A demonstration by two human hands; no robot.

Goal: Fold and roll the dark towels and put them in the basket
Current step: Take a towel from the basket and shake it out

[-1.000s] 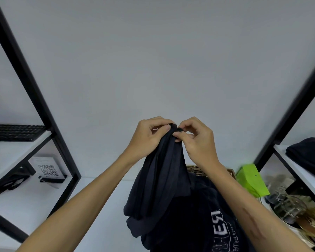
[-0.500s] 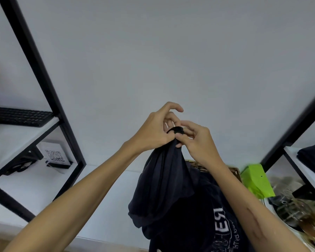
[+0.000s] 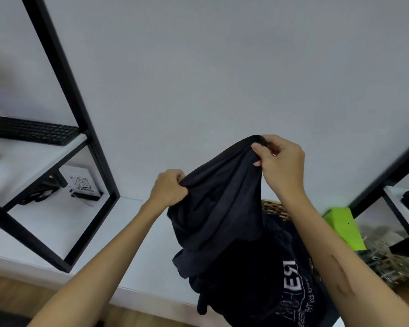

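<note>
A person's left hand [image 3: 169, 188] and right hand [image 3: 280, 162] pinch a dark towel [image 3: 219, 204] raised above the wicker basket [image 3: 273, 207], spreading it; folding likely follows.

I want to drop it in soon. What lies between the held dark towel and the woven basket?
A heap of dark fabric with white print covers the woven basket; only its rim shows. The dark towel, gripped by left hand and right hand, hangs above.
</note>
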